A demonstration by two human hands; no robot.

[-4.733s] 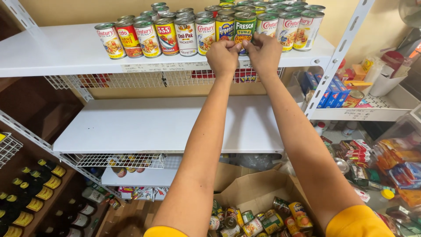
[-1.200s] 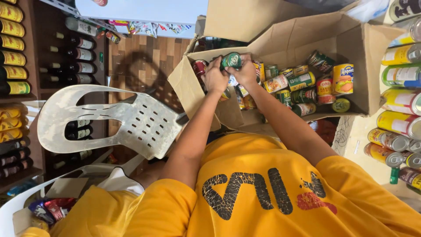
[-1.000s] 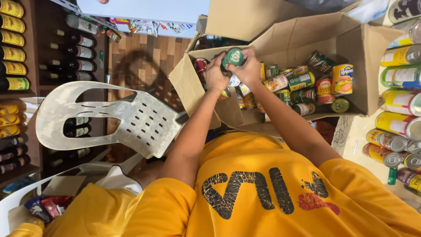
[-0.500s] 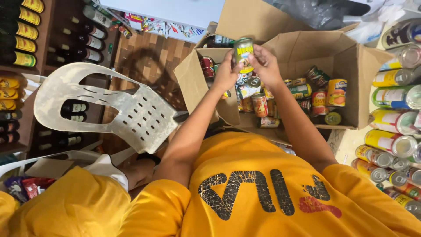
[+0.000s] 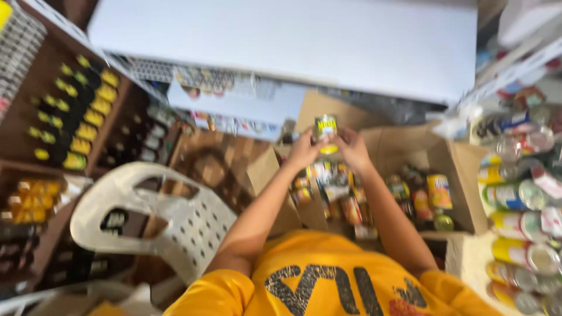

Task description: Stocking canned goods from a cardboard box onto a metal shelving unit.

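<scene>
Bright, even indoor light; the whole view is motion-blurred, smearing worst toward the edges.

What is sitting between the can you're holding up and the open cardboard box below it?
Nothing solid: in the head view the green-and-yellow labelled tin can, held by the left hand and right hand, hangs in open air above the brown cardboard box of cans.

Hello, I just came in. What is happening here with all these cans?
A person in a yellow shirt holds one can with a green and yellow label between both hands, the left hand and the right hand, raised above an open cardboard box full of more cans. A white shelf is overhead, a white plastic chair stands to the left, and other cans lie stacked at the right. The picture is blurred.
</scene>
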